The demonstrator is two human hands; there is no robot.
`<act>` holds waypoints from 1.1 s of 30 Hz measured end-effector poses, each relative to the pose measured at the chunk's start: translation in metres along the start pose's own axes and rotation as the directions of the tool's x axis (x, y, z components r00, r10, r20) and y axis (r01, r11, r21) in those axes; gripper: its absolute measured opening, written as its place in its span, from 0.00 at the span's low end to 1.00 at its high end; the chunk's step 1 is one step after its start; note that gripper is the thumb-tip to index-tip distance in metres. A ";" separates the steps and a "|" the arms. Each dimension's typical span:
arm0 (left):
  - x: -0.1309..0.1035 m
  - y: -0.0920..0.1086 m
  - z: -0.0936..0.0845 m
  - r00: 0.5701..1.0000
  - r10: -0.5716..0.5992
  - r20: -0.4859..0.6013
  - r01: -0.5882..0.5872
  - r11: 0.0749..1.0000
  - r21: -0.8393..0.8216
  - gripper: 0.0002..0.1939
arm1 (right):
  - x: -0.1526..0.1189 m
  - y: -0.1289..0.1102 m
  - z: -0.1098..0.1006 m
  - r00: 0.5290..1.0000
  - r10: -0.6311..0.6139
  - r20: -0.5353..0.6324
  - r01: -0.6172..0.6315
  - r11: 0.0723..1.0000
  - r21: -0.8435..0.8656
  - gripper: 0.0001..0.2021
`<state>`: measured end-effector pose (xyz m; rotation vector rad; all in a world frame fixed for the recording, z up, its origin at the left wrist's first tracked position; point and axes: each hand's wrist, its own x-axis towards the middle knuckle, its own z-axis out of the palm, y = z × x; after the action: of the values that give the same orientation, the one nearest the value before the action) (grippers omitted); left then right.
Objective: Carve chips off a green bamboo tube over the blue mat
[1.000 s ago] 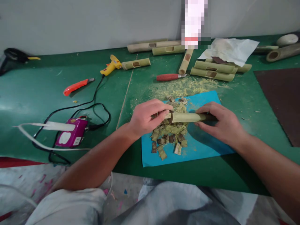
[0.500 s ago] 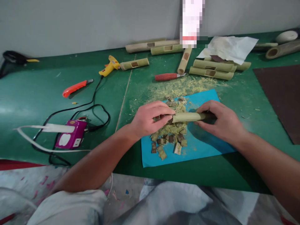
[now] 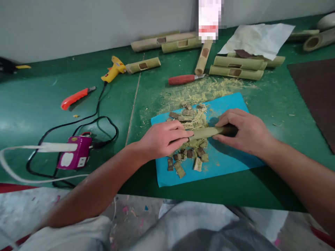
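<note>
A pale green bamboo tube (image 3: 205,132) lies crosswise between my two hands, above a blue sheet (image 3: 225,160). My left hand (image 3: 167,137) grips its left end, fingers pressed together. Around the right end, my right hand (image 3: 242,129) is closed with thumb and fingers; the tube's dark opening shows inside that grip. Beneath and in front of the tube, small cut bamboo pieces (image 3: 179,169) and shavings are heaped on the sheet.
Behind the sheet lies a red-handled knife (image 3: 181,80). Bamboo tubes (image 3: 237,72) and white paper (image 3: 258,38) are at the back. On the left are a yellow glue gun (image 3: 114,69), an orange cutter (image 3: 75,98) and a purple power adapter (image 3: 75,152) with cables.
The view has shifted slightly. The tube has turned a little about its length in my hands, and my left fingers have moved slightly on its left end.
</note>
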<state>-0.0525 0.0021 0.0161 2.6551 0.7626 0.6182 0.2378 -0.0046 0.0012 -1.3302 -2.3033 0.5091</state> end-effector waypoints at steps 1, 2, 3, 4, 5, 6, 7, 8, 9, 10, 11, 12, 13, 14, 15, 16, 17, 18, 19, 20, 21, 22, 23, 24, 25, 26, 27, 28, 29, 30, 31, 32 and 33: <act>-0.001 0.000 0.000 1.000 0.005 -0.001 -0.005 1.000 0.006 0.11 | 0.000 0.000 0.000 1.000 0.003 -0.006 -0.003 1.000 0.001 0.09; -0.001 0.000 0.000 1.000 0.012 -0.005 -0.012 1.000 0.011 0.11 | 0.000 0.000 0.000 1.000 0.006 -0.010 -0.006 1.000 0.000 0.09; -0.001 0.001 0.001 1.000 0.019 -0.012 -0.018 1.000 0.015 0.11 | 0.000 0.000 0.000 1.000 0.009 -0.013 -0.009 1.000 -0.004 0.09; -0.001 0.001 0.003 0.999 0.026 -0.023 -0.025 1.000 0.018 0.11 | 0.000 -0.001 0.001 1.000 0.012 -0.013 -0.012 1.000 -0.009 0.09; 0.001 0.001 0.005 0.999 0.036 -0.041 -0.035 0.999 0.020 0.10 | 0.000 -0.001 0.001 1.000 0.013 -0.014 -0.014 1.000 -0.014 0.09; 0.002 0.001 0.007 0.997 0.046 -0.057 -0.044 0.999 0.024 0.10 | 0.001 -0.001 0.001 1.000 0.014 -0.014 -0.014 1.000 -0.016 0.09; 0.004 0.002 0.008 0.996 0.054 -0.069 -0.052 0.998 0.029 0.10 | 0.001 -0.001 0.001 1.000 0.014 -0.015 -0.015 1.000 -0.016 0.09; 0.006 0.002 0.009 0.995 0.063 -0.074 -0.061 0.998 0.033 0.10 | 0.001 -0.001 0.001 1.000 0.016 -0.017 -0.016 1.000 -0.015 0.09; 0.007 0.002 0.010 0.995 0.071 -0.070 -0.069 0.997 0.033 0.10 | 0.001 0.000 0.001 1.000 0.018 -0.017 -0.018 1.000 -0.012 0.09; 0.007 0.002 0.009 0.996 0.076 -0.057 -0.074 0.997 0.026 0.10 | 0.000 0.000 0.001 1.000 0.019 -0.016 -0.019 1.000 -0.010 0.09; 0.008 0.002 0.008 0.996 0.075 -0.038 -0.074 0.997 0.014 0.10 | 0.000 0.001 0.002 1.000 0.020 -0.014 -0.020 1.000 -0.008 0.10; 0.007 0.002 0.006 0.997 0.070 -0.023 -0.070 0.998 0.001 0.10 | 0.000 0.001 0.002 1.000 0.020 -0.011 -0.020 1.000 -0.006 0.10; 0.007 0.002 0.005 0.998 0.064 -0.015 -0.064 0.998 -0.010 0.10 | 0.000 0.002 0.002 1.000 0.018 -0.008 -0.018 1.000 -0.005 0.10; 0.007 0.001 0.003 0.998 0.059 -0.011 -0.059 0.998 -0.013 0.10 | 0.000 0.002 0.002 1.000 0.017 -0.004 -0.017 1.000 -0.005 0.11; 0.007 0.001 0.002 0.998 0.057 -0.010 -0.057 0.998 -0.009 0.10 | 0.001 0.002 0.002 1.000 0.016 0.001 -0.016 1.000 -0.006 0.11; 0.008 0.000 0.002 0.998 0.060 -0.015 -0.060 0.998 -0.002 0.10 | 0.001 0.003 0.002 1.000 0.016 0.004 -0.016 1.000 -0.007 0.11; 0.008 -0.001 0.002 0.998 0.067 -0.018 -0.066 0.998 0.003 0.10 | 0.001 0.003 0.002 1.000 0.017 0.006 -0.017 1.000 -0.008 0.11; 0.009 -0.001 0.002 0.997 0.076 -0.016 -0.076 0.997 0.006 0.10 | 0.001 0.003 0.002 1.000 0.017 0.008 -0.017 1.000 -0.008 0.11; 0.009 -0.002 0.003 0.996 0.085 -0.014 -0.085 0.996 0.008 0.10 | 0.001 0.003 0.002 1.000 0.016 0.007 -0.016 1.000 -0.008 0.11; 0.009 -0.002 0.003 0.996 0.091 -0.013 -0.091 0.996 0.008 0.11 | 0.002 0.003 0.002 1.000 0.012 0.004 -0.012 1.000 -0.006 0.11; 0.008 -0.001 0.003 0.995 0.096 -0.011 -0.095 0.995 0.006 0.11 | 0.002 0.003 0.002 1.000 0.009 0.003 -0.009 1.000 -0.004 0.11; 0.007 -0.001 0.003 0.995 0.097 -0.010 -0.097 0.995 0.003 0.11 | 0.001 0.002 0.002 1.000 0.006 0.004 -0.006 1.000 -0.002 0.11; 0.007 -0.001 0.003 0.995 0.098 -0.009 -0.098 0.995 0.003 0.11 | 0.001 0.002 0.002 1.000 0.004 0.005 -0.004 1.000 -0.001 0.11; 0.006 0.000 0.003 0.995 0.099 -0.013 -0.099 0.995 0.006 0.11 | 0.001 0.002 0.002 1.000 0.003 0.006 -0.003 1.000 0.003 0.11; 0.006 0.000 0.003 0.994 0.104 -0.017 -0.104 0.995 0.009 0.11 | 0.001 0.002 0.002 1.000 0.005 0.008 -0.005 1.000 0.007 0.10; 0.007 -0.001 0.003 0.993 0.113 -0.021 -0.112 0.994 0.011 0.10 | 0.001 0.002 0.002 1.000 0.008 0.009 -0.008 1.000 0.010 0.10; 0.008 -0.001 0.003 0.992 0.122 -0.024 -0.122 0.992 0.012 0.10 | 0.001 0.002 0.002 1.000 0.014 0.009 -0.014 1.000 0.012 0.10; 0.009 -0.002 0.004 0.991 0.129 -0.024 -0.129 0.992 0.008 0.10 | 0.001 0.002 0.002 1.000 0.019 0.010 -0.020 1.000 0.012 0.10; 0.009 -0.002 0.004 0.991 0.132 -0.022 -0.132 0.991 0.001 0.11 | 0.001 0.002 0.002 1.000 0.026 0.011 -0.026 1.000 0.009 0.10; 0.009 -0.003 0.004 0.991 0.131 -0.020 -0.132 0.991 -0.007 0.11 | 0.001 0.002 0.002 0.999 0.030 0.013 -0.030 1.000 0.006 0.10; 0.009 -0.003 0.004 0.992 0.128 -0.019 -0.129 0.992 -0.012 0.11 | 0.001 0.002 0.002 0.999 0.033 0.014 -0.033 0.999 0.002 0.10; 0.009 -0.003 0.003 0.993 0.121 -0.020 -0.121 0.993 -0.010 0.11 | 0.001 0.002 0.002 0.999 0.034 0.018 -0.034 0.999 0.001 0.10; 0.008 -0.003 0.003 0.993 0.114 -0.024 -0.114 0.993 -0.003 0.11 | 0.001 0.002 0.001 0.999 0.033 0.021 -0.033 0.999 0.002 0.10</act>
<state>-0.0459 0.0085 0.0151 2.7068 0.6189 0.6813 0.2378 -0.0026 -0.0005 -1.3707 -2.2999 0.5383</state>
